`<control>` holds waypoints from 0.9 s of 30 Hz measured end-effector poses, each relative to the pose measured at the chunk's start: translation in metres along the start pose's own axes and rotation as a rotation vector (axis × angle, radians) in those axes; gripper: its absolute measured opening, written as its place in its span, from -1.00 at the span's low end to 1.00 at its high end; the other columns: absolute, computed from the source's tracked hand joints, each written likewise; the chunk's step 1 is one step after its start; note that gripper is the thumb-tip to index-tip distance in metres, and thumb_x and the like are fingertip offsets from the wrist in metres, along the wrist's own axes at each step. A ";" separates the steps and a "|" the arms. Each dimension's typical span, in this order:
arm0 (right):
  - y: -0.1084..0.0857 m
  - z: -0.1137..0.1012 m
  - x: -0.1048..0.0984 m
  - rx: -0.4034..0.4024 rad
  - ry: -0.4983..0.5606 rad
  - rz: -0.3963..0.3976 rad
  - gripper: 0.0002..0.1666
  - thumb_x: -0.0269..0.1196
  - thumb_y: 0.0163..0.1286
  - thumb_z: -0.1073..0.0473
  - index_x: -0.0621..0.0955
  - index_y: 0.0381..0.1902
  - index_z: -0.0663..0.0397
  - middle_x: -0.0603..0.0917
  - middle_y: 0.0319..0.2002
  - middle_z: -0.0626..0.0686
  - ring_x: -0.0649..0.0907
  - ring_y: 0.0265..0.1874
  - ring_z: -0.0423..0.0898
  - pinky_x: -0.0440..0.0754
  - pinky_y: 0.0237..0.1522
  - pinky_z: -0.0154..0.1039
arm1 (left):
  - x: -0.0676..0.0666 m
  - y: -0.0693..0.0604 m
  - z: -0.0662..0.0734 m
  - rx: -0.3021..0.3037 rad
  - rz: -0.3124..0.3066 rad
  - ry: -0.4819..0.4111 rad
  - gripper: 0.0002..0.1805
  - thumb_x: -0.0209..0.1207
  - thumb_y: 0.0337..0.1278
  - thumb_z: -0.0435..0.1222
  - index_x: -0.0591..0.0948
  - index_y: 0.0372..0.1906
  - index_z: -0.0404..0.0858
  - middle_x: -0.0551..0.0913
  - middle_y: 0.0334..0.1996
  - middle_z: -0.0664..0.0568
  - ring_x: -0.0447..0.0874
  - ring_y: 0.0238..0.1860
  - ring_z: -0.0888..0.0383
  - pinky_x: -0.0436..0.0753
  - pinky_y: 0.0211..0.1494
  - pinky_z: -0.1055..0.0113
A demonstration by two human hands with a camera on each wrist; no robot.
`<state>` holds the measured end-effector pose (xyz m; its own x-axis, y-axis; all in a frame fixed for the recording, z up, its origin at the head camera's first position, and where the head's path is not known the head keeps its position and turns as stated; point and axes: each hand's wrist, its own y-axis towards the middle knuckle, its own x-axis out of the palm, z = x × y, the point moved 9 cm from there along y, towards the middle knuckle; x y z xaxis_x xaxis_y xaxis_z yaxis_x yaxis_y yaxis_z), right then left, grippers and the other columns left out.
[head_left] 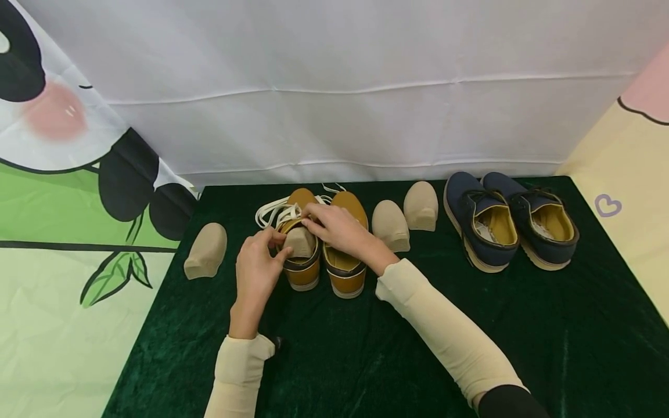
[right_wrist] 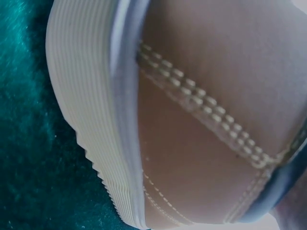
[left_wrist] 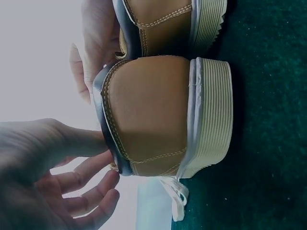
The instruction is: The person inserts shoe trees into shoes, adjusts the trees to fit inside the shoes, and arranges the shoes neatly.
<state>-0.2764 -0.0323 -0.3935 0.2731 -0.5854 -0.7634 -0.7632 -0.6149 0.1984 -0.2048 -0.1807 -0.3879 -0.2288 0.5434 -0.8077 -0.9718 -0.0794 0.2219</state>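
L hand grips w/ thumb & bent fingers the collar of the tan lace-up shoe; R hand seems to pinch its tongue, exact grip partly hidden; prob. both keep the mouth wide, so the beige shoe-tree has room inside; shoe stands upright on green cloth, just beside its mate, laces loose; toe points away from person, heel near; long axis runs near-to-far, shoe-tree apparently along it, front end hidden.
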 end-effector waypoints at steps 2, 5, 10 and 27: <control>0.000 0.000 0.001 0.002 0.002 -0.001 -0.71 0.09 0.67 -0.01 0.60 0.19 -0.09 0.71 -0.09 -0.08 0.60 -0.29 -0.18 0.55 -0.22 -0.24 | 0.000 0.000 -0.001 -0.006 -0.005 0.015 -0.73 0.50 0.14 -0.31 0.69 -0.09 -0.21 0.77 -0.16 -0.12 0.59 -0.13 -0.10 0.55 -0.02 -0.02; 0.000 0.000 0.001 0.002 0.007 0.000 -0.71 0.10 0.67 0.00 0.60 0.18 -0.09 0.71 -0.09 -0.08 0.60 -0.29 -0.17 0.55 -0.22 -0.24 | 0.000 0.001 -0.001 -0.021 -0.017 0.028 -0.73 0.50 0.14 -0.30 0.70 -0.09 -0.21 0.80 -0.16 -0.12 0.60 -0.12 -0.11 0.55 -0.02 -0.04; -0.001 0.000 0.001 0.003 0.002 0.004 -0.72 0.09 0.67 0.00 0.60 0.18 -0.08 0.71 -0.08 -0.08 0.60 -0.29 -0.18 0.55 -0.22 -0.24 | 0.000 0.003 0.001 -0.050 -0.064 0.072 -0.73 0.48 0.16 -0.27 0.73 -0.06 -0.22 0.83 -0.15 -0.11 0.59 -0.16 -0.09 0.55 -0.09 0.00; -0.003 -0.003 0.001 -0.019 -0.007 0.035 -0.72 0.13 0.65 0.00 0.62 0.16 -0.08 0.71 -0.11 -0.08 0.60 -0.31 -0.20 0.56 -0.24 -0.26 | -0.002 0.004 0.011 0.019 -0.007 0.132 -0.78 0.42 0.28 -0.16 0.74 -0.20 -0.24 0.73 -0.34 -0.10 0.56 -0.28 -0.07 0.52 -0.23 0.07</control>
<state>-0.2718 -0.0326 -0.3936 0.2424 -0.6034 -0.7597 -0.7610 -0.6040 0.2368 -0.2080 -0.1733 -0.3796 -0.2283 0.4290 -0.8740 -0.9726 -0.0592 0.2250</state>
